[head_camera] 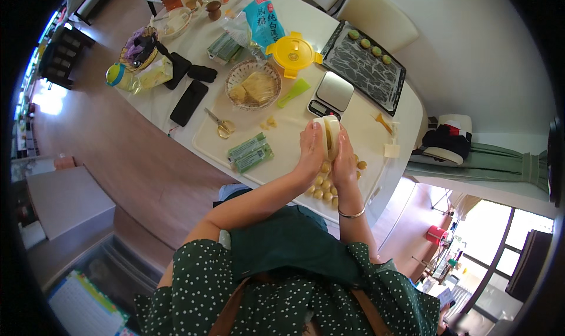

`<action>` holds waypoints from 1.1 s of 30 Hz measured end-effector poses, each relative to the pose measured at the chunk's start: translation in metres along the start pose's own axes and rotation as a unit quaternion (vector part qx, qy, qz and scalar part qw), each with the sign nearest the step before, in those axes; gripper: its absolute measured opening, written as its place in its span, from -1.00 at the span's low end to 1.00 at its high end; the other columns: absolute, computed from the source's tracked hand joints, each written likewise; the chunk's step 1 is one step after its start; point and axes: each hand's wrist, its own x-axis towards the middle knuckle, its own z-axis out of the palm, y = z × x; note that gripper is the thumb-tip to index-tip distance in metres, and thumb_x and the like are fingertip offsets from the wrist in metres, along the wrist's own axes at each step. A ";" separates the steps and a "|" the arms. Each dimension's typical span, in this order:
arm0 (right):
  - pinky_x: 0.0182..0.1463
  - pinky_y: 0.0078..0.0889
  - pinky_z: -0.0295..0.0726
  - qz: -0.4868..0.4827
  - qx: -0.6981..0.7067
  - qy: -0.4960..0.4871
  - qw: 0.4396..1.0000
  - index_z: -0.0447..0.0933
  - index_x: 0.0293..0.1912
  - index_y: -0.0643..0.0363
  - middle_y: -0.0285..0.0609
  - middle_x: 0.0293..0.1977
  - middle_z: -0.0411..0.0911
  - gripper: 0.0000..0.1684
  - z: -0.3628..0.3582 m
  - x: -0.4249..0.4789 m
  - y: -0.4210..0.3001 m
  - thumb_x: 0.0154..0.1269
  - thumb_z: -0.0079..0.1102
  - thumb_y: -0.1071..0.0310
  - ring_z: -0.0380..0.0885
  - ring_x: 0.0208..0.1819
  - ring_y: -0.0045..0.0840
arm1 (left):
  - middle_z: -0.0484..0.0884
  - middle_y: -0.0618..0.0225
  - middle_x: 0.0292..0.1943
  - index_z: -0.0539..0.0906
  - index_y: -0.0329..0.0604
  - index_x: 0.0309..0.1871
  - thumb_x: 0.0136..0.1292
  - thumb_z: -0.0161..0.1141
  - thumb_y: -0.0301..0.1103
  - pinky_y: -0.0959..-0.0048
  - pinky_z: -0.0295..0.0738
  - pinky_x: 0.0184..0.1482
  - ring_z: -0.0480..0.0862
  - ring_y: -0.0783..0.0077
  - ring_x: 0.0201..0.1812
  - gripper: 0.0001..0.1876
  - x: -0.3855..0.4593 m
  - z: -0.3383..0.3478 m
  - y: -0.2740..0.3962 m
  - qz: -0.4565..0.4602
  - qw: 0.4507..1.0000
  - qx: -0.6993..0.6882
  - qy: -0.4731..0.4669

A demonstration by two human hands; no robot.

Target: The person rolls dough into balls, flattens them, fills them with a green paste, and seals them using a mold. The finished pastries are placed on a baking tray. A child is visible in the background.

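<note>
Between my left hand [311, 148] and my right hand [345, 152] is a white two-part piece [327, 137], perhaps a mold, with something yellowish in the gap. Both palms press its outer sides, above the near right part of the table. Just under my hands, several small yellow-brown balls [325, 184] lie on a pale mat [287, 137]. A kitchen scale [335, 91] with a steel plate stands right beyond my fingertips. At the back right, a black baking tray [364, 66] holds several small green and yellow pieces [365, 43] along its far edge.
A basket of wrapped dough [258, 87], a yellow-lidded container [293, 54], a green scraper [295, 91], scissors [224, 127] and a green packet [250, 152] lie to the left. Farther left are a black phone [189, 102] and a bottle [123, 77]. A white plunger-like tool [391, 148] lies at the right.
</note>
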 end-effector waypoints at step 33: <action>0.29 -0.49 0.28 -0.098 -0.108 -0.001 0.989 0.35 0.38 0.11 -0.18 0.07 0.45 -0.49 0.017 -0.006 -0.015 0.60 -0.24 0.16 0.40 0.11 -0.51 | 0.28 0.02 0.28 0.12 -0.27 0.43 0.57 -0.40 0.08 0.26 0.16 0.37 0.29 0.14 0.32 -0.37 -0.006 -0.011 0.009 0.185 0.982 0.025 0.004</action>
